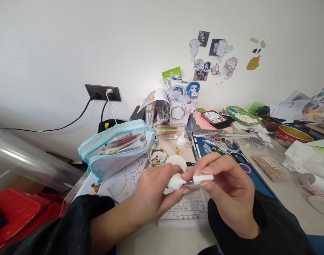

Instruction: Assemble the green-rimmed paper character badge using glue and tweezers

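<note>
My left hand (158, 189) is closed round a small white squeeze bottle (176, 181), tipped sideways with its narrow tip toward the right. My right hand (229, 182) pinches a white tapered cap (203, 178) between thumb and fingers. A thin strip shows between bottle and cap; whether it joins them I cannot tell. Below the hands lies a printed sheet (185, 207). Just beyond them are a blank white disc (176, 161) and a round badge with a cartoon figure (158, 155). Another small white bottle with a yellow label (180, 144) stands upright behind these.
A clear pencil case with light-blue trim (115, 147) stands at the left. Pens and scissors (238, 157) lie on a blue mat at the right. Farther right are a brown palette (271, 168), a red and gold bowl (292, 135) and crumpled white tissue (297, 156).
</note>
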Action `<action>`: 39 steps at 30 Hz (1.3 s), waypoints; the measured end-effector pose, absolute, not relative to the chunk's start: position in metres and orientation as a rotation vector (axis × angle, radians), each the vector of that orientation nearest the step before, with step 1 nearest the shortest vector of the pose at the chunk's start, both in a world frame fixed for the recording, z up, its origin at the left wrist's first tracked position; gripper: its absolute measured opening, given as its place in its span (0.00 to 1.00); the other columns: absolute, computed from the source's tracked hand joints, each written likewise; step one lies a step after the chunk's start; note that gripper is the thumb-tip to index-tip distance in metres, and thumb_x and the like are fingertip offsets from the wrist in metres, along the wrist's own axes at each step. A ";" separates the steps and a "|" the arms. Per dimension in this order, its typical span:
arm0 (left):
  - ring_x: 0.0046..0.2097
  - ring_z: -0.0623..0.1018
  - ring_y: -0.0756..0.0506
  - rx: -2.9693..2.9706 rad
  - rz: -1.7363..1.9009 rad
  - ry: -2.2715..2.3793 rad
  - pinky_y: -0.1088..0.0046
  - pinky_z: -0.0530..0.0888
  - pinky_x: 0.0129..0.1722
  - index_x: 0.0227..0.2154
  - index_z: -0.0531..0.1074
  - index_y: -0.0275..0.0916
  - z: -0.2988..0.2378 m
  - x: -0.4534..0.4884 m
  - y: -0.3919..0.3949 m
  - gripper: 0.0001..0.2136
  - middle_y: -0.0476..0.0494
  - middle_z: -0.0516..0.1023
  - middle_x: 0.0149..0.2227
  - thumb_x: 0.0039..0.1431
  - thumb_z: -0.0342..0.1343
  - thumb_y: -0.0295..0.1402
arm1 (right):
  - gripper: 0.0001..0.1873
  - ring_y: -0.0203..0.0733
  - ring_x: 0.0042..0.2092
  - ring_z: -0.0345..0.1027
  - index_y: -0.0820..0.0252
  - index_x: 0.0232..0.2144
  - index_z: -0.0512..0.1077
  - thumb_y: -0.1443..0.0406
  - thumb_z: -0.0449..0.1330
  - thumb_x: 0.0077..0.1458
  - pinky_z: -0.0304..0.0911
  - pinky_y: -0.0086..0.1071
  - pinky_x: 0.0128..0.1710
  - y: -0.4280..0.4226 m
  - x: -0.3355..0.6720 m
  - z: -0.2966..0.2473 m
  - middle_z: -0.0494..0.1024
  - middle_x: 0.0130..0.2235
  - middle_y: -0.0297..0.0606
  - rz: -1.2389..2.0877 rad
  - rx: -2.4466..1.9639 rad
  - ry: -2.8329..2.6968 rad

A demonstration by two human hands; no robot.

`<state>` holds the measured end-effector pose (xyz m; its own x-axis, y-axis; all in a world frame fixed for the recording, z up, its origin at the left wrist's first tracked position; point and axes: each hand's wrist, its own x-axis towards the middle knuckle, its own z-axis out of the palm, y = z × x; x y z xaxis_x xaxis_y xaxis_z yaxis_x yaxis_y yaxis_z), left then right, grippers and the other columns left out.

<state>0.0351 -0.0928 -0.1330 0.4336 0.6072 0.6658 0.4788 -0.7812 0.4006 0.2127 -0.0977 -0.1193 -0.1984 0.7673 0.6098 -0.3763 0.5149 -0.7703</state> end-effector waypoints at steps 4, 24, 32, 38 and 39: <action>0.23 0.74 0.49 2.520 1.222 1.014 0.75 0.66 0.22 0.40 0.64 0.41 -0.136 0.035 -0.092 0.07 0.49 0.76 0.26 0.68 0.47 0.39 | 0.15 0.44 0.42 0.78 0.51 0.41 0.76 0.75 0.63 0.57 0.74 0.38 0.41 -0.092 0.224 -0.116 0.78 0.38 0.35 0.975 -0.433 -1.588; 0.21 0.74 0.49 2.600 1.124 1.149 0.75 0.65 0.20 0.37 0.62 0.41 -0.140 0.043 -0.093 0.12 0.51 0.75 0.25 0.70 0.42 0.42 | 0.06 0.42 0.39 0.74 0.54 0.35 0.71 0.70 0.63 0.57 0.71 0.37 0.39 -0.079 0.229 -0.114 0.78 0.36 0.36 0.800 -0.577 -1.849; 0.26 0.78 0.43 2.724 0.956 1.297 0.71 0.65 0.22 0.35 0.67 0.38 -0.137 0.042 -0.092 0.16 0.44 0.79 0.26 0.70 0.41 0.43 | 0.19 0.36 0.25 0.53 0.58 0.21 0.61 0.65 0.52 0.66 0.50 0.33 0.26 -0.072 0.226 -0.125 0.59 0.21 0.29 0.360 -0.773 -2.187; 0.19 0.74 0.44 2.648 0.834 1.377 0.72 0.60 0.18 0.35 0.67 0.38 -0.133 0.038 -0.093 0.13 0.50 0.74 0.20 0.69 0.44 0.41 | 0.06 0.37 0.32 0.63 0.58 0.33 0.68 0.67 0.54 0.64 0.60 0.30 0.32 -0.070 0.230 -0.119 0.71 0.30 0.34 0.474 -0.752 -2.183; 0.19 0.73 0.45 2.633 0.811 1.381 0.72 0.59 0.18 0.34 0.67 0.38 -0.132 0.037 -0.093 0.12 0.51 0.73 0.20 0.68 0.45 0.41 | 0.04 0.37 0.33 0.65 0.58 0.35 0.68 0.68 0.55 0.64 0.61 0.30 0.33 -0.069 0.231 -0.118 0.72 0.32 0.35 0.514 -0.731 -2.187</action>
<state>0.0368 -0.0934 -0.1321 0.4605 0.7806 0.4227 0.7490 -0.5972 0.2869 0.2314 -0.0695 -0.1181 -0.5477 0.6431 0.5352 0.3371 0.7551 -0.5623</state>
